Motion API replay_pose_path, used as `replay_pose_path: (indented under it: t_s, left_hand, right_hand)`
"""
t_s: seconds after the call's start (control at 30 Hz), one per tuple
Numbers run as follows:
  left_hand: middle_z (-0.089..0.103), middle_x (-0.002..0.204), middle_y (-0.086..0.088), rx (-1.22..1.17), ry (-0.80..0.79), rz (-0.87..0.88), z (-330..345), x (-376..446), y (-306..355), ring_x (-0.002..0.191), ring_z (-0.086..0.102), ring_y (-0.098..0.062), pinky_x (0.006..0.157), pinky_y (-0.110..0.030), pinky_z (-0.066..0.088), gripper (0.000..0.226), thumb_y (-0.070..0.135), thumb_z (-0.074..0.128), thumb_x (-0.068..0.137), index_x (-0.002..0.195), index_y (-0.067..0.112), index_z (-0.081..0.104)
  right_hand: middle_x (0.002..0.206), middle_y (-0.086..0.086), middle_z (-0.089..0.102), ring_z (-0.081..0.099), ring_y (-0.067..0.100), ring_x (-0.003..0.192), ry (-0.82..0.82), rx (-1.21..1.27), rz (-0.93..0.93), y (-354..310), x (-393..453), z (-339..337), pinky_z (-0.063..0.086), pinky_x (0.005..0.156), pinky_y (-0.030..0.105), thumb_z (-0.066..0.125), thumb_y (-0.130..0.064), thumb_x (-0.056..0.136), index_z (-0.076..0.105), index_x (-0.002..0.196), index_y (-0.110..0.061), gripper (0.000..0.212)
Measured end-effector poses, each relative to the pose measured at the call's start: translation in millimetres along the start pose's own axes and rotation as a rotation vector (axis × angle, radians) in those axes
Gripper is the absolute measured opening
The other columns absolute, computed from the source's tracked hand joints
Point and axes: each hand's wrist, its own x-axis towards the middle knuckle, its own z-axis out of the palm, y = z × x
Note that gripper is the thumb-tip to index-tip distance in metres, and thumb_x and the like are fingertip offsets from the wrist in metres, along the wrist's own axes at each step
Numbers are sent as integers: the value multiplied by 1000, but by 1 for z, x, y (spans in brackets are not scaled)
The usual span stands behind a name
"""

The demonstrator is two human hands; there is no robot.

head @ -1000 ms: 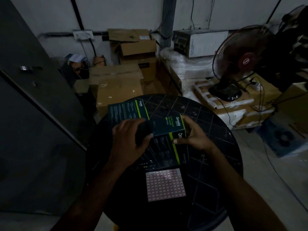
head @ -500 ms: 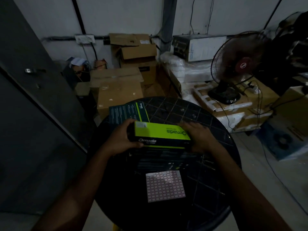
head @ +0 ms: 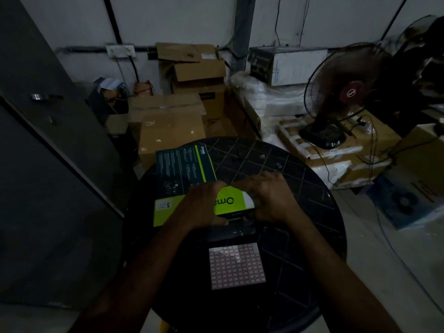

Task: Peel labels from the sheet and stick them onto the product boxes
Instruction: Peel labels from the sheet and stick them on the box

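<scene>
A product box with a lime-green face (head: 168, 210) lies green side up in the middle of the round black table (head: 312, 188). My left hand (head: 204, 205) grips its middle from the near side, thumb at the front edge. Over the box's right end, my right hand (head: 271, 198) holds it with curled fingers. A second, dark teal product box (head: 185, 167) lies flat just behind, at the table's far left. The pink-gridded label sheet (head: 236, 265) lies flat on the table in front of the hands, touched by neither hand.
Cardboard cartons (head: 168, 126) are stacked on the floor behind the table. A standing fan (head: 336, 97) sits on packages at the right, with cables trailing across the floor. A dark grey door or panel (head: 48, 164) runs along the left.
Both hands have turned the box over: its dark face was up, then it stood on edge, and now the green face lies up. The label sheet has not moved.
</scene>
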Motion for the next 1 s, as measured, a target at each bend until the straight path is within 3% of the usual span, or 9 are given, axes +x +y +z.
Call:
replay_pose_path:
  t_s: [0.1, 0.2, 0.27, 0.33, 0.5, 0.6, 0.7, 0.87, 1.0]
  left_hand:
    - [56, 127, 5, -99, -21, -44, 0, 2, -15, 111, 54, -18, 88, -31, 41, 95, 52, 88, 52, 134, 36, 41]
    - [55, 121, 9, -208, 19, -35, -4, -4, -28, 108, 53, -13, 84, -32, 44, 89, 51, 89, 54, 130, 36, 44]
    - [55, 115, 12, -321, 69, -19, -8, -9, -32, 103, 54, -9, 83, -31, 45, 85, 47, 91, 56, 127, 34, 47]
    - [57, 116, 12, -417, 97, -11, -10, -9, -34, 103, 56, -8, 82, -30, 45, 83, 47, 91, 54, 124, 35, 48]
    - [53, 126, 7, -511, 110, 8, -14, -6, -27, 113, 56, -14, 91, -34, 49, 82, 33, 90, 63, 127, 40, 38]
    - [46, 135, 16, -657, 124, 45, -28, -1, -15, 118, 52, 0, 91, -24, 50, 90, 37, 89, 66, 135, 46, 33]
    - [45, 130, 26, -685, 138, 55, -44, 4, -4, 110, 51, 15, 80, -10, 50, 94, 36, 89, 65, 136, 52, 30]
    - [50, 137, 22, -552, 102, 106, -37, 3, -13, 122, 52, 1, 100, -37, 50, 86, 31, 89, 66, 135, 49, 41]
    - [43, 143, 19, -447, 111, 92, -17, -2, -26, 131, 42, -2, 108, -35, 40, 85, 30, 87, 68, 137, 50, 41]
  right_hand:
    - [131, -8, 62, 58, 22, 114, 75, 87, 55, 5, -10, 1, 48, 92, 40, 83, -61, 48, 58, 132, -38, 91]
    - [152, -9, 38, 42, 13, 138, 154, 542, 238, 22, -27, 6, 46, 107, 39, 95, -44, 53, 48, 142, -41, 101]
    - [155, -10, 35, 39, 9, 142, 117, 796, 308, 32, -37, 12, 43, 113, 42, 96, -37, 55, 33, 151, -40, 114]
    - [156, -12, 37, 39, 8, 142, 59, 852, 322, 35, -40, 14, 41, 114, 48, 94, -45, 59, 25, 155, -37, 118]
    - [141, -14, 45, 42, 13, 134, 157, 694, 259, 34, -30, -6, 40, 109, 54, 89, -53, 62, 27, 154, -41, 111]
    - [137, -14, 45, 44, 16, 125, 137, 404, 172, 29, -17, -28, 42, 101, 54, 84, -60, 61, 18, 154, -48, 115]
    - [141, -10, 45, 45, 20, 124, 66, 99, 91, 19, 0, -36, 40, 97, 48, 80, -64, 63, 12, 153, -54, 113]
    - [145, 1, 46, 44, 27, 126, -20, -115, 33, 5, 13, -18, 33, 94, 47, 81, -58, 63, 13, 152, -53, 112]
    - [146, 5, 46, 46, 30, 126, -36, -166, 21, 0, 10, 3, 36, 95, 49, 81, -58, 65, 17, 153, -50, 109]
